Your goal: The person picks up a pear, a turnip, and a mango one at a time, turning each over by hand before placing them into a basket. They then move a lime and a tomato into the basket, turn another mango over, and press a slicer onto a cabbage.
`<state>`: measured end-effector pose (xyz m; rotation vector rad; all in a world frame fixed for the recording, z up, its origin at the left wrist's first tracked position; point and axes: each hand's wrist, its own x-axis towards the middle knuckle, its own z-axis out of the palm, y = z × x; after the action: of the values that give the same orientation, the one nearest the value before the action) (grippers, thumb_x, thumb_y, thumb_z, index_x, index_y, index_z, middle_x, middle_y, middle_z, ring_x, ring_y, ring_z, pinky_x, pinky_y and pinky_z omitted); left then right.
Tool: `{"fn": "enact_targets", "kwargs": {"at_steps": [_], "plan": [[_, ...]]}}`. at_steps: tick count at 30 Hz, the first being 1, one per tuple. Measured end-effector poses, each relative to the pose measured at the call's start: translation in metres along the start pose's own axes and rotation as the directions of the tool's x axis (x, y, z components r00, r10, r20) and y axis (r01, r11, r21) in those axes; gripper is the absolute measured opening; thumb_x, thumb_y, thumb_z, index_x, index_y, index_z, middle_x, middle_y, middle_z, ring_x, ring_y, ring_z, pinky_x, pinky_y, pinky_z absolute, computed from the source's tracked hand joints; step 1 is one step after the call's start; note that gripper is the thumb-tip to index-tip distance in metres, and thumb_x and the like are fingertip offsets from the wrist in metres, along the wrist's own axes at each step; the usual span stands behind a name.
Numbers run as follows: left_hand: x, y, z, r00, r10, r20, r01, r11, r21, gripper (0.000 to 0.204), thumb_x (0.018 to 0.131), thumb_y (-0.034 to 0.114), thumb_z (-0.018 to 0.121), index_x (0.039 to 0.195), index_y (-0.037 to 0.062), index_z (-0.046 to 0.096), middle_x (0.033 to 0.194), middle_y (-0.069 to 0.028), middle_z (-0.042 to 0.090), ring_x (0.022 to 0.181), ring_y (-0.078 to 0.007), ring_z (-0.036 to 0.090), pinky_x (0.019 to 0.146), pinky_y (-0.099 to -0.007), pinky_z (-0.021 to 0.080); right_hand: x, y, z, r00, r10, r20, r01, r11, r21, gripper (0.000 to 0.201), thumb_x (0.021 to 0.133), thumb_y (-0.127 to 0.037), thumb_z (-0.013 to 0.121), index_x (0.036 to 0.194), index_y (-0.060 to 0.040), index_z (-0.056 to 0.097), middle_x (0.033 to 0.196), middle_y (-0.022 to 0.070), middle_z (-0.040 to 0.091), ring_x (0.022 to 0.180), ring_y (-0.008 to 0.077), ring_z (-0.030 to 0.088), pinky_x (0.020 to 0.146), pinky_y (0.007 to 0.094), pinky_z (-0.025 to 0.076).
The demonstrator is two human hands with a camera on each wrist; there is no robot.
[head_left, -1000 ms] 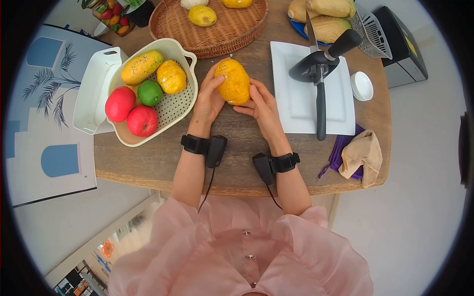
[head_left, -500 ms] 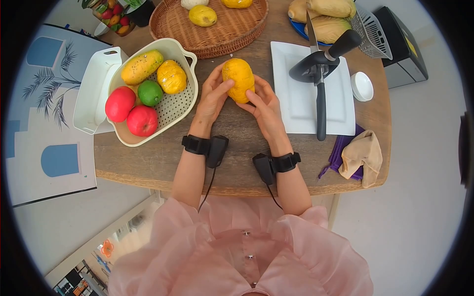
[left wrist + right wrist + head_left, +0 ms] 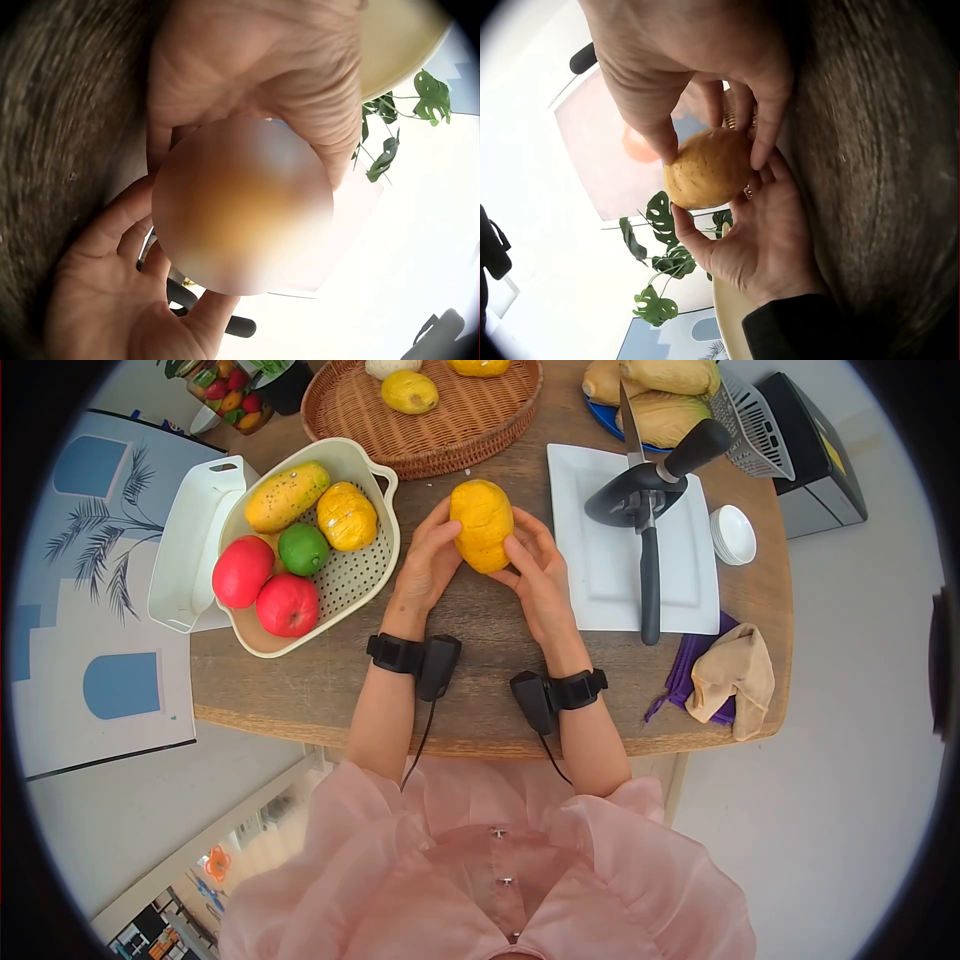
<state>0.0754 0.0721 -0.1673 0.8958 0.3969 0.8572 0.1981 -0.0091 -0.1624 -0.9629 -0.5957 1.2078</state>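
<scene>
A lumpy yellow fruit [image 3: 482,526] is held upright above the table between both hands, in the middle of the head view. On its left side the left hand [image 3: 428,565] grips it, thumb on the near face. From the right the right hand [image 3: 541,575] pinches it with thumb and fingers. The right wrist view shows the fruit [image 3: 708,168] between the right hand [image 3: 697,56] above and the left hand [image 3: 761,240] below. A round blurred patch hides most of the fruit in the left wrist view.
A cream colander [image 3: 345,595] with red, green and yellow produce stands left, beside a white basket [image 3: 185,550]. Behind is a wicker tray [image 3: 340,410]. On the right, a white plate [image 3: 600,595] bears a knife and black holder, near white bowls [image 3: 735,535] and a beige cloth [image 3: 735,675].
The fruit has turned more upright and shifted slightly right since the first frame. Both hands keep hold of it, with the thumbs and fingers placed differently.
</scene>
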Motion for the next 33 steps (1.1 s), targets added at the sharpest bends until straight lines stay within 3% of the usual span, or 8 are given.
{"fn": "enact_targets", "kwargs": {"at_steps": [5,14,22,25,33], "plan": [[0.000,0.000,0.000,0.999,-0.011,0.038,0.010,0.999,0.030,0.060,0.086,0.033,0.050,0.132,-0.0027,0.038,0.128,-0.0146,0.047,0.122,-0.0230,0.043,0.103,-0.0369,0.032,-0.001,-0.003,0.001,0.999,0.033,-0.003,-0.033,0.999,0.002,0.055,0.088,-0.027,0.060,0.130,-0.0014,0.037,0.121,0.0145,0.049,0.107,0.0197,0.055,0.079,0.0312,0.055],[0.001,-0.004,-0.005,1.000,-0.011,-0.013,0.011,1.000,0.005,0.056,0.090,0.034,0.049,0.132,-0.0018,0.038,0.127,-0.0140,0.048,0.118,-0.0230,0.047,0.101,-0.0379,0.035,-0.001,0.000,0.001,0.999,-0.026,0.035,0.028,0.998,-0.061,0.066,0.078,-0.020,0.072,0.131,-0.0013,0.037,0.124,0.0162,0.046,0.108,0.0231,0.054,0.080,0.0315,0.054],[0.001,-0.005,-0.006,0.999,-0.016,-0.031,0.016,1.000,0.006,0.057,0.091,0.034,0.050,0.131,-0.0037,0.039,0.129,-0.0145,0.048,0.119,-0.0228,0.046,0.101,-0.0377,0.036,0.001,0.002,0.000,0.997,-0.051,0.066,0.058,0.991,-0.117,0.074,0.070,-0.014,0.078,0.131,-0.0042,0.038,0.126,0.0151,0.046,0.111,0.0243,0.051,0.093,0.0345,0.047],[0.001,-0.005,-0.006,1.000,-0.020,-0.021,0.019,0.998,-0.060,0.051,0.090,0.030,0.052,0.129,-0.0010,0.042,0.123,-0.0120,0.050,0.117,-0.0208,0.046,0.100,-0.0354,0.035,0.001,0.001,0.001,0.997,-0.042,0.068,0.049,0.994,-0.102,0.075,0.069,-0.010,0.078,0.132,-0.0045,0.037,0.128,0.0152,0.044,0.113,0.0243,0.050,0.094,0.0343,0.046],[0.002,-0.007,-0.009,0.999,-0.004,-0.040,0.004,1.000,-0.005,0.057,0.089,0.033,0.051,0.132,-0.0034,0.038,0.129,-0.0162,0.047,0.120,-0.0241,0.045,0.102,-0.0389,0.035,0.001,0.000,0.001,0.993,-0.092,0.072,0.100,0.987,-0.129,0.076,0.069,-0.007,0.077,0.133,-0.0046,0.036,0.130,0.0157,0.042,0.118,0.0258,0.047,0.095,0.0359,0.045]]}}
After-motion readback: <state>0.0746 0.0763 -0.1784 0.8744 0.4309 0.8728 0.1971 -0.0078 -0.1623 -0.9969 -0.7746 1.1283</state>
